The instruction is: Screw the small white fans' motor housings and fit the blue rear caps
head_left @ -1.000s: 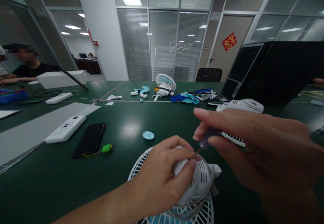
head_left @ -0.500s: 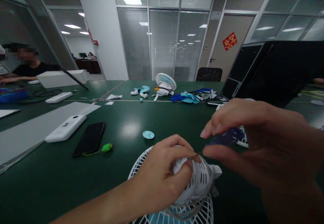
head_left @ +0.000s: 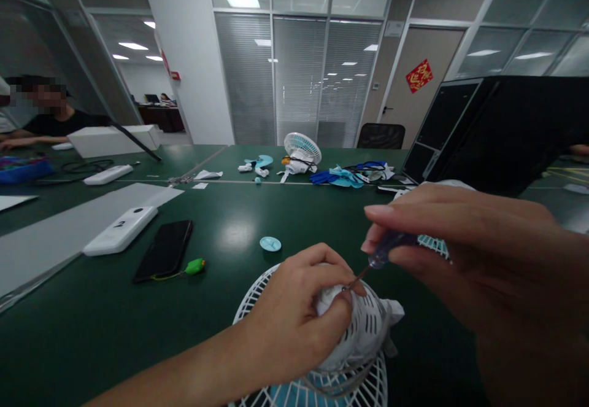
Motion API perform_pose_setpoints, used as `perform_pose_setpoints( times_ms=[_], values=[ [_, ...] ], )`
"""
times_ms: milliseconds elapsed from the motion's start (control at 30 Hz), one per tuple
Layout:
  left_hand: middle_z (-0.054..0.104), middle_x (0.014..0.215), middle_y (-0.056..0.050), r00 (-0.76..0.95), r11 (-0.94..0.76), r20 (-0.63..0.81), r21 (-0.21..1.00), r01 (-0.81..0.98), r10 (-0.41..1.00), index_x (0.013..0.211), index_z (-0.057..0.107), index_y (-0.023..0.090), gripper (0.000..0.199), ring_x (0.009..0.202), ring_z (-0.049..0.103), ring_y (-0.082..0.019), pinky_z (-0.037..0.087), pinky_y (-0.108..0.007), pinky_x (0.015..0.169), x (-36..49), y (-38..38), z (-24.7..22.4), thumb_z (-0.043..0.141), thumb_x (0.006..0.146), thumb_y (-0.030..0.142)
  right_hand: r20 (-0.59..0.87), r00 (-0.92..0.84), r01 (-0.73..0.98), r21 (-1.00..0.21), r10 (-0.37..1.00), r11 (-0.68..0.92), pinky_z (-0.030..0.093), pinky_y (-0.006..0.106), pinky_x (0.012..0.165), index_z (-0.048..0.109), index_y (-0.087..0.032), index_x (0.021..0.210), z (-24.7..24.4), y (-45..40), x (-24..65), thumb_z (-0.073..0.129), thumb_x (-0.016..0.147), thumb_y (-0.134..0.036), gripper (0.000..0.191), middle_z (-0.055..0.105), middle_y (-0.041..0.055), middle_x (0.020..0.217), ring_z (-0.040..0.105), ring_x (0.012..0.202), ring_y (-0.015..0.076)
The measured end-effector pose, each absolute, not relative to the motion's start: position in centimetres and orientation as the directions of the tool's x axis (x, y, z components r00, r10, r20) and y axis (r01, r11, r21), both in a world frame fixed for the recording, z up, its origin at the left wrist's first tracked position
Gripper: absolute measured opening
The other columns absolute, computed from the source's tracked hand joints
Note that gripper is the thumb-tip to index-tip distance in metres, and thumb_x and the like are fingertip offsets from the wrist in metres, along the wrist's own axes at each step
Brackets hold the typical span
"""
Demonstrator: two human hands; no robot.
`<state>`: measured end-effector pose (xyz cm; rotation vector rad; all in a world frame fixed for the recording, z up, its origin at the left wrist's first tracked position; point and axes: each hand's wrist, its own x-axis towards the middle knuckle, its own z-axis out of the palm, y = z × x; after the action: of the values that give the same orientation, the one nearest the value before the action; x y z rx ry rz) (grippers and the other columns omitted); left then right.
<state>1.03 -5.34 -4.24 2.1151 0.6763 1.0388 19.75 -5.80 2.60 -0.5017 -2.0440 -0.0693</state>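
A small white fan [head_left: 363,333] lies grille-down on the green table in front of me, its vented motor housing facing up and a grey cord around it. My left hand [head_left: 304,309] is wrapped over the housing, thumb and fingers closed on it close to a screw point. In my right hand [head_left: 455,247] is a screwdriver [head_left: 381,250] with a translucent purple handle, pinched between thumb and fingers. Its thin shaft slants down to the left, and the tip meets the housing between my left thumb and forefinger. The screw itself is mostly hidden.
A light-blue round cap [head_left: 270,244] lies beyond the fan. Left of it are a black phone [head_left: 164,250] with a green charm [head_left: 195,266] and a white device [head_left: 120,230]. Another fan [head_left: 301,152] and blue gloves [head_left: 343,176] sit farther back. A black monitor [head_left: 501,131] stands right.
My right fingers have shifted around the screwdriver handle, which now tilts more steeply. My left hand and the fan have stayed in place.
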Motion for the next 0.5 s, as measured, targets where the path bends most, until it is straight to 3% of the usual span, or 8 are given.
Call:
perform_pose_setpoints(
  times_ms=[100, 167, 233, 300, 433, 500],
  values=[
    [0.065, 0.094, -0.002, 0.538, -0.644, 0.485, 0.75, 0.151, 0.69, 0.09, 0.072, 0.018, 0.022, 0.089, 0.063, -0.015, 0.047, -0.028, 0.081, 1.08, -5.42, -4.36, 0.053, 0.085, 0.009, 0.871, -0.424, 0.383, -0.074, 0.247, 0.921, 0.054, 0.027, 0.072, 0.07, -0.023, 0.105, 2.51, -5.31, 19.74, 0.078, 0.08, -0.025, 0.027, 0.071, -0.0018, 0.085, 0.065, 0.076, 0.0141],
    [0.065, 0.093, -0.002, 0.538, -0.648, 0.486, 0.745, 0.157, 0.689, 0.091, 0.072, 0.017, 0.022, 0.088, 0.062, -0.015, 0.047, -0.028, 0.081, 1.13, -5.45, -4.38, 0.052, 0.085, 0.008, 0.86, -0.447, 0.414, -0.043, 0.245, 0.909, 0.053, 0.028, 0.073, 0.068, -0.023, 0.114, 2.52, -5.27, 19.74, 0.074, 0.084, -0.03, 0.032, 0.071, -0.0004, 0.09, 0.065, 0.081, 0.0151],
    [0.065, 0.093, -0.002, 0.541, -0.655, 0.489, 0.739, 0.16, 0.684, 0.091, 0.072, 0.016, 0.022, 0.088, 0.062, -0.015, 0.047, -0.028, 0.081, 1.17, -5.47, -4.36, 0.052, 0.086, 0.008, 0.822, -0.508, 0.405, -0.035, 0.257, 0.914, 0.053, 0.027, 0.074, 0.062, -0.022, 0.127, 2.58, -5.44, 19.7, 0.061, 0.092, -0.024, 0.035, 0.071, 0.0012, 0.098, 0.065, 0.088, 0.0149],
    [0.065, 0.094, -0.003, 0.542, -0.659, 0.494, 0.735, 0.157, 0.68, 0.091, 0.071, 0.016, 0.021, 0.089, 0.062, -0.015, 0.047, -0.028, 0.081, 1.21, -5.47, -4.35, 0.052, 0.086, 0.009, 0.807, -0.523, 0.408, -0.046, 0.275, 0.912, 0.052, 0.026, 0.075, 0.06, -0.021, 0.128, 2.61, -5.64, 19.62, 0.054, 0.093, -0.015, 0.036, 0.07, 0.0011, 0.099, 0.065, 0.09, 0.0138],
    [0.065, 0.093, -0.002, 0.534, -0.661, 0.499, 0.733, 0.16, 0.683, 0.091, 0.072, 0.017, 0.022, 0.088, 0.062, -0.015, 0.048, -0.028, 0.081, 1.27, -5.42, -4.46, 0.053, 0.086, 0.009, 0.866, -0.413, 0.463, -0.066, 0.281, 0.884, 0.048, 0.028, 0.063, 0.067, -0.024, 0.094, 2.56, -5.65, 19.48, 0.072, 0.084, -0.021, 0.012, 0.068, -0.0019, 0.079, 0.062, 0.071, 0.0141],
    [0.064, 0.092, -0.002, 0.528, -0.67, 0.512, 0.725, 0.158, 0.678, 0.092, 0.073, 0.018, 0.022, 0.087, 0.062, -0.014, 0.047, -0.027, 0.079, 1.27, -5.41, -4.56, 0.053, 0.087, 0.009, 0.887, -0.376, 0.488, -0.057, 0.268, 0.871, 0.047, 0.03, 0.06, 0.065, -0.024, 0.083, 2.54, -5.52, 19.49, 0.08, 0.077, -0.027, 0.016, 0.065, -0.0025, 0.072, 0.059, 0.066, 0.0148]
  ],
)
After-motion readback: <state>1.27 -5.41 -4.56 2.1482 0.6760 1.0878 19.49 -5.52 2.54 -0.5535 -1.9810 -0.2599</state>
